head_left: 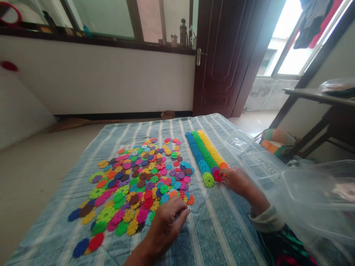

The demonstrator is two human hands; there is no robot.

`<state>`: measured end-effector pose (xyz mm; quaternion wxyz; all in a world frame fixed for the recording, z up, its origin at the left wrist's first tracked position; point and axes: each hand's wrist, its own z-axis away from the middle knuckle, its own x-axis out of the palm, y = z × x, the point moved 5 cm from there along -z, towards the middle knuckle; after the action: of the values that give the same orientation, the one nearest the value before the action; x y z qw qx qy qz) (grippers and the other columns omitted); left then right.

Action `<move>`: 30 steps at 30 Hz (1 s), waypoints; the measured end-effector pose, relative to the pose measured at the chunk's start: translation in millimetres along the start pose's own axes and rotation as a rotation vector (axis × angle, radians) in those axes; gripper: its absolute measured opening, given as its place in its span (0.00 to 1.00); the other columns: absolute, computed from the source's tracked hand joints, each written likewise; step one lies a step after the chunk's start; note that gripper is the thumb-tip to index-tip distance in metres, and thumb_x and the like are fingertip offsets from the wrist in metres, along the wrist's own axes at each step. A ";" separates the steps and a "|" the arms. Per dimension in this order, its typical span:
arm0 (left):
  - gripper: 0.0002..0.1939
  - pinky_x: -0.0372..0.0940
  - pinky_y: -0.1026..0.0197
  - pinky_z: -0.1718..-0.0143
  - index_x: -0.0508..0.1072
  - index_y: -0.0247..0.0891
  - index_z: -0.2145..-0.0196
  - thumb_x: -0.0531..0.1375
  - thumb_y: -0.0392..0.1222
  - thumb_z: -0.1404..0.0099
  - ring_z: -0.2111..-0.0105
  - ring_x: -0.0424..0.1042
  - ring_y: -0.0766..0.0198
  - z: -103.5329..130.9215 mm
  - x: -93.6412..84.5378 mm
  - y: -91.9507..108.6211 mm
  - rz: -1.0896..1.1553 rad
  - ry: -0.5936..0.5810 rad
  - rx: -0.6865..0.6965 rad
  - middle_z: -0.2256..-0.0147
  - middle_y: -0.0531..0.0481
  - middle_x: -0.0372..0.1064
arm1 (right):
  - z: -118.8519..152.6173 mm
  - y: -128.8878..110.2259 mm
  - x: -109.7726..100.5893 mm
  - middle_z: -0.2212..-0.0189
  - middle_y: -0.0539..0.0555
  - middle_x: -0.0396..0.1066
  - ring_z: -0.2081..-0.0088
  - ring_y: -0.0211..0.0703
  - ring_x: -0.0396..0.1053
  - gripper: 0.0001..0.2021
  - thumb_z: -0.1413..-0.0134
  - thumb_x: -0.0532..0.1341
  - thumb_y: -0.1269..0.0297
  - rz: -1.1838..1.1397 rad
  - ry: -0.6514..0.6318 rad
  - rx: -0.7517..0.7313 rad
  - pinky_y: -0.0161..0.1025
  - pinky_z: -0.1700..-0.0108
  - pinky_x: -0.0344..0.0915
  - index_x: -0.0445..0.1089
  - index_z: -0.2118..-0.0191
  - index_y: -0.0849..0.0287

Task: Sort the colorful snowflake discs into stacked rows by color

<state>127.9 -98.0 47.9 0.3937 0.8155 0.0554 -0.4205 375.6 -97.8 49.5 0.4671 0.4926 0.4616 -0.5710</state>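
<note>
A loose heap of interlocking plastic discs (144, 175), notched and many-coloured, covers the left and middle of the cloth. To its right lie three overlapping rows: a blue row (195, 147), a green row (203, 149) and a yellow row (210, 147). A lime disc (208, 180), a red disc (217, 176) and an orange disc (224, 166) lie at their near ends. My right hand (240, 181) has its fingertips closed at the orange disc, beside the red one. My left hand (169, 220) is over the heap's near right edge, fingers curled together; anything inside is hidden.
A striped blue cloth (222, 229) covers the bed-like surface. Clear plastic containers (318, 195) and a clear lid (239, 141) stand along its right side. Behind are a brown door (219, 74) and a window ledge. A dark table (318, 96) stands at far right.
</note>
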 end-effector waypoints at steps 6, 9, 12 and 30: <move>0.08 0.70 0.64 0.66 0.71 0.38 0.67 0.53 0.35 0.34 0.67 0.73 0.64 11.3 4.4 2.5 -0.165 0.149 0.173 0.67 0.47 0.73 | 0.8 3.2 -0.5 0.63 0.57 0.78 0.60 0.48 0.74 0.12 0.38 0.53 0.66 0.017 0.027 0.060 0.36 0.66 0.57 0.72 0.55 0.55; 0.08 0.71 0.59 0.58 0.72 0.38 0.63 0.53 0.33 0.34 0.60 0.74 0.61 20.5 8.6 -1.1 -0.232 0.217 0.256 0.61 0.45 0.75 | 3.9 4.5 -1.3 0.64 0.56 0.78 0.61 0.47 0.74 0.11 0.38 0.53 0.66 0.000 0.056 0.059 0.36 0.66 0.56 0.72 0.57 0.56; 0.12 0.69 0.54 0.50 0.73 0.38 0.58 0.52 0.31 0.35 0.53 0.72 0.57 28.1 11.3 -6.6 -0.299 0.213 0.290 0.56 0.43 0.74 | 7.3 2.4 1.1 0.67 0.56 0.77 0.63 0.47 0.74 0.10 0.39 0.54 0.65 -0.043 0.065 0.036 0.36 0.68 0.55 0.73 0.61 0.56; 0.12 0.56 0.41 0.43 0.71 0.44 0.52 0.54 0.45 0.31 0.44 0.66 0.52 18.3 25.5 -41.7 -0.616 0.036 0.185 0.46 0.47 0.70 | 31.1 -84.3 51.5 0.74 0.51 0.74 0.71 0.42 0.73 0.09 0.38 0.54 0.64 -0.450 0.032 -0.433 0.35 0.69 0.57 0.70 0.67 0.56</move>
<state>114.9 -88.2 -1.8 0.1708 0.7999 0.2682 -0.5089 284.2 -121.0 6.7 0.4155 0.2762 0.6773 -0.5407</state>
